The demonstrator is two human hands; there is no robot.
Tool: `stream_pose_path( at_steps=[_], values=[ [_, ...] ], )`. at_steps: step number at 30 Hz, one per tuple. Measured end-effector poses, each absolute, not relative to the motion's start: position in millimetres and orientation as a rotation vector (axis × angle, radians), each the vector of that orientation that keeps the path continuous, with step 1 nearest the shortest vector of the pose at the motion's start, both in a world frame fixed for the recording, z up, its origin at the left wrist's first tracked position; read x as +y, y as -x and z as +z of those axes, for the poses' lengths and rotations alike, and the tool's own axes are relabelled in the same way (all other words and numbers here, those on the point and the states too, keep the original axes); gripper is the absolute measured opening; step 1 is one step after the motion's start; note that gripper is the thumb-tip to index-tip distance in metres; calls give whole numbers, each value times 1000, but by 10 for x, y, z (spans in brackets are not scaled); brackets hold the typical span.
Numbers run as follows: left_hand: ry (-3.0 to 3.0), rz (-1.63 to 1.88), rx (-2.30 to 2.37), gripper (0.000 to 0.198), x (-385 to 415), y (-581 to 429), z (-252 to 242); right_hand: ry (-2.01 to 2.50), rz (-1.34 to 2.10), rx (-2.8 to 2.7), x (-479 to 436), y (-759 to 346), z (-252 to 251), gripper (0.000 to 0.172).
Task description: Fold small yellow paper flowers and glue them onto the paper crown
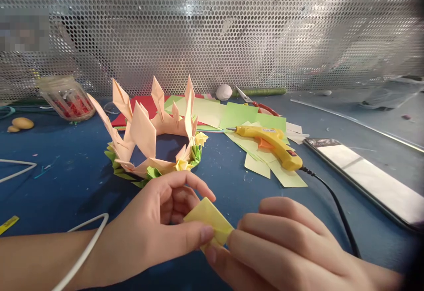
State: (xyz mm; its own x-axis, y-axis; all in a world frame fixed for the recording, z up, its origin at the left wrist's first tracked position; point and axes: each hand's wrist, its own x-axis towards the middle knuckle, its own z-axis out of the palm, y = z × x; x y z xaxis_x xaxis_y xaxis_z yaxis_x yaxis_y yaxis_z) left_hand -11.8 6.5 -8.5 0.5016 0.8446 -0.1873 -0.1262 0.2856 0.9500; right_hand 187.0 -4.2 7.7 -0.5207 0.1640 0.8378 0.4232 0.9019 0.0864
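Note:
A small folded piece of yellow paper point(208, 217) is held between both hands above the front of the table. My left hand point(165, 224) pinches its left side, thumb on the near face and fingers curled behind. From the right, my right hand point(281, 242) grips the lower right corner between thumb and fingers. Just beyond my left hand stands a peach paper crown point(144, 127) with tall pointed pieces. Green folded leaves point(154, 172) and yellow paper flowers point(183, 164) run around its base.
A yellow glue gun point(278, 143) with a black cord lies on green paper sheets point(238, 113). Behind are scissors point(256, 103) and a white ball point(224, 92). A phone point(367, 176) lies at right, a jar point(68, 99) at back left. A perforated metal panel point(212, 30) closes the back.

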Motion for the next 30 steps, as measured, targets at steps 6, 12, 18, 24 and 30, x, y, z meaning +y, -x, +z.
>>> stream_pose_path(
  at_steps=[6, 12, 18, 24, 30],
  values=[
    [-1159, 748, 844, 14, 51, 129, -66, 561, -6, -2100, -66, -1884, -177, 27],
    [-1264, 773, 1013, 15, 38, 78, 1, 646, 262, -2140, -47, -1878, -162, 15],
    [-1257, 748, 1056, 17, 40, 50, 50, 695, 533, -2124, -42, -1872, -140, 21],
    [-1228, 741, 1010, 6, 65, 46, 41, 749, 700, -2102, -13, -1880, -111, 21],
    [-1245, 711, 971, 23, 47, 53, 44, 854, 785, -2029, -6, -1895, -83, 17]
  ],
)
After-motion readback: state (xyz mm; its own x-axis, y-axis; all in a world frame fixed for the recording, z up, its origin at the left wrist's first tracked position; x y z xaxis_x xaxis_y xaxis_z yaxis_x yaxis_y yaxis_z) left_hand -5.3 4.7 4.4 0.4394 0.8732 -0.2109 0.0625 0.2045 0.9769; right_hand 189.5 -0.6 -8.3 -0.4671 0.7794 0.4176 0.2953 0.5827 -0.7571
